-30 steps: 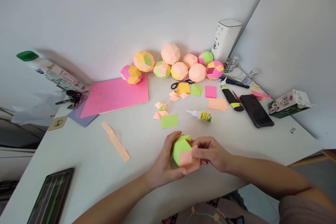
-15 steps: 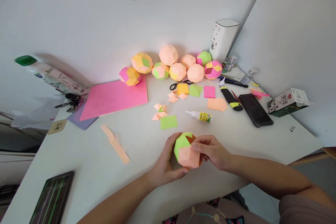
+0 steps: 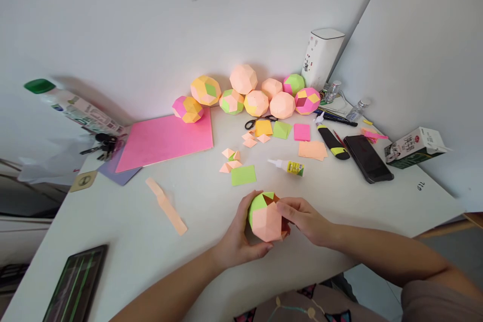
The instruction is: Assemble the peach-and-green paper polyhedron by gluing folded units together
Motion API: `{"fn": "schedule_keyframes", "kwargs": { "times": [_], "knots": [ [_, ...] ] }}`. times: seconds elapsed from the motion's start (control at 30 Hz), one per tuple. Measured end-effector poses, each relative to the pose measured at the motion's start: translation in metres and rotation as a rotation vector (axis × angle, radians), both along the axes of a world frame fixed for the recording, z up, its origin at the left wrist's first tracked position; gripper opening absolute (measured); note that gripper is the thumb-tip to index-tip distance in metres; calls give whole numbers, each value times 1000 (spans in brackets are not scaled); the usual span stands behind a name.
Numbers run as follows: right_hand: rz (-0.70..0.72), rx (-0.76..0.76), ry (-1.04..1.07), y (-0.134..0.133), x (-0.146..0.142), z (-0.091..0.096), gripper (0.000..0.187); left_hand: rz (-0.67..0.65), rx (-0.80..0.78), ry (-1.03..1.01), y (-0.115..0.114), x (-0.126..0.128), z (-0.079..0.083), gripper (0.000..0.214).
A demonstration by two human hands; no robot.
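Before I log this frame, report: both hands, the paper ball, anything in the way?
Left hand cupping ball. Right hand gripping its open edge. Ball green and peach, gap near right hand. Glue beyond, apart from both hands.

The far side of the ball point(image 3: 265, 222) and some fingertips of the right hand point(image 3: 307, 220) are hidden. The bottom edge cuts the tablet point(image 3: 77, 284). Print on the glue point(image 3: 295, 168) is illegible.
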State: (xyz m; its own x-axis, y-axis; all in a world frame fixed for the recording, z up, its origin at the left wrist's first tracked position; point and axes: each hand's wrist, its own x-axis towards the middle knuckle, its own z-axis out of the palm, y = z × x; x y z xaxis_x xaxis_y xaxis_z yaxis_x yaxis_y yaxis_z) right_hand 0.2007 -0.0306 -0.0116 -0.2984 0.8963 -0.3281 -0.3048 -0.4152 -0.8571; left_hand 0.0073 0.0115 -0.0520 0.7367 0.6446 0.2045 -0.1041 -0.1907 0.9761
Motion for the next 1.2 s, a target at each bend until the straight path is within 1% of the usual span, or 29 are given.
{"fn": "schedule_keyframes", "kwargs": {
  "times": [0.1,0.23,0.37,0.57,0.9,1.2],
  "knots": [
    [53,7,-5,-1,0,-1,42,11,-42,-35,0,1,-1,92],
    [93,76,29,-2,-1,0,36,42,-55,-46,-1,1,-3,90],
    [84,105,21,-1,0,-3,36,46,-57,-36,-2,1,-3,88],
    [78,71,23,-1,1,-8,35,80,-50,-6,-2,1,-2,87],
    [92,72,-12,0,3,-5,35,63,-76,-47,-3,4,3,84],
    [89,97,-34,0,3,-6,34,85,-94,1,-3,1,-3,87]
  ]
}}
